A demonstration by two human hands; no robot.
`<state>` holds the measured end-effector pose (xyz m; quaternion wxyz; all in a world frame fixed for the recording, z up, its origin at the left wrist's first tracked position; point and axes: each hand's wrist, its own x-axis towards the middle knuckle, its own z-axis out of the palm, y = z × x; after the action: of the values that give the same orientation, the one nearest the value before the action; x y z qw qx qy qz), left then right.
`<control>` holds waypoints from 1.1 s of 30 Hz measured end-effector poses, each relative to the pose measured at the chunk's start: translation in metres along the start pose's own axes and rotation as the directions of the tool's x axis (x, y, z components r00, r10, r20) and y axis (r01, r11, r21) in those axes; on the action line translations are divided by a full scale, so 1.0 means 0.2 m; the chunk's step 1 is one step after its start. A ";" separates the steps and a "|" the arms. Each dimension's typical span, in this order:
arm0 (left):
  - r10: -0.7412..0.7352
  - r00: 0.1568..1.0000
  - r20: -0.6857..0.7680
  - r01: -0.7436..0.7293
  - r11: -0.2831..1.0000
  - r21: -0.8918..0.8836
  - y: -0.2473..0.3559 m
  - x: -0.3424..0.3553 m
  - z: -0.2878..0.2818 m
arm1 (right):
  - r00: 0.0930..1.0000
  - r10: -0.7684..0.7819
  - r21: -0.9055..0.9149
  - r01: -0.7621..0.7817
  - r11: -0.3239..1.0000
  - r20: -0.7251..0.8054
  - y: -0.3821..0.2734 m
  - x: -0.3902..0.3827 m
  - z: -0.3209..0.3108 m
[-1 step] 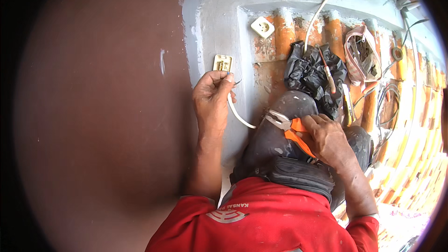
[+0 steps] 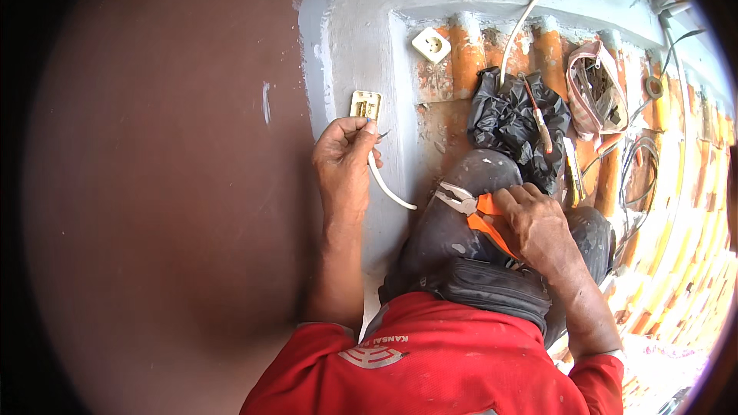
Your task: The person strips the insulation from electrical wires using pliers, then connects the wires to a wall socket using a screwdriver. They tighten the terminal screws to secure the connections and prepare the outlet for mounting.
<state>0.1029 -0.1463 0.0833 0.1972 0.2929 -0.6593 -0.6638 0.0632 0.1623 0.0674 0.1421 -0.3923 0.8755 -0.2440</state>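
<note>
A broad brown panel fills the left of the scene, and the grey painted wall meets it just right of centre. The person crouches close to that wall in a red shirt, with a dark-trousered knee raised between the two arms, likely so the work sits within easy reach of both hands.

To the right and farther off, a black plastic bag lies on the orange ribbed surface. A screwdriver rests on the bag and an open pouch of tools sits just right of it, all kept near the working arm.

The left hand is closed in a pinch on the end of a short white cable, holding it up against the wall just below a small cream mounting plate. The cable curves down and to the right from the fingers, its far end free. The right hand is wrapped around the orange handles of a pair of pliers, which rest on the knee with their metal nose pointing left toward the cable, seemingly parked but ready. A white socket lies loose farther off.

Against the earlier frame nothing differs: both grips, the cable and the pliers sit just as they did
</note>
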 end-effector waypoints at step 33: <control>-0.006 0.797 0.604 -0.124 0.977 0.174 -0.01 0.07 0.16 | 0.819 0.434 0.342 -0.313 0.886 -0.375 0.46 0.25 -0.19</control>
<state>0.0727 -0.1306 0.0794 -0.0324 0.0655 -0.7612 -0.6444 -0.0426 0.1889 0.0471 0.0365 -0.1228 0.9040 -0.4079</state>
